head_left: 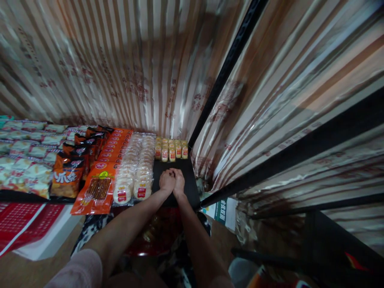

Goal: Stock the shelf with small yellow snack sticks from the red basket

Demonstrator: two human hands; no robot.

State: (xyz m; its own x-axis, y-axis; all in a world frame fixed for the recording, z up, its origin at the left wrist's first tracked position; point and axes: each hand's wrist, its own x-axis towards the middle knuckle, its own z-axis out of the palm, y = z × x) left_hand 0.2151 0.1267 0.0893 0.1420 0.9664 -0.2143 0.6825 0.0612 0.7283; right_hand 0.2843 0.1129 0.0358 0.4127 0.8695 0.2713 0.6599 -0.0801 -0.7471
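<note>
My left hand (167, 181) and my right hand (179, 179) are side by side and touching, over the bare front part of a black shelf (192, 188). Their fingers curl inward; whatever they hold, if anything, is too small and dim to make out. Just beyond them stand rows of small yellow-wrapped snack packs (172, 154) with red labels, at the shelf's back right corner. To the left of my hands lie clear packs of round pale crackers (143, 176). Beside those is an orange bag of brown snack sticks (99, 184).
Orange-and-black snack bags (67, 176) and white snack bags (27, 174) fill the shelf's left side. A red basket (24, 224) sits below, left. Black rack posts (222, 80) stand against a striped curtain (120, 60). Below the shelf is a red container (156, 236).
</note>
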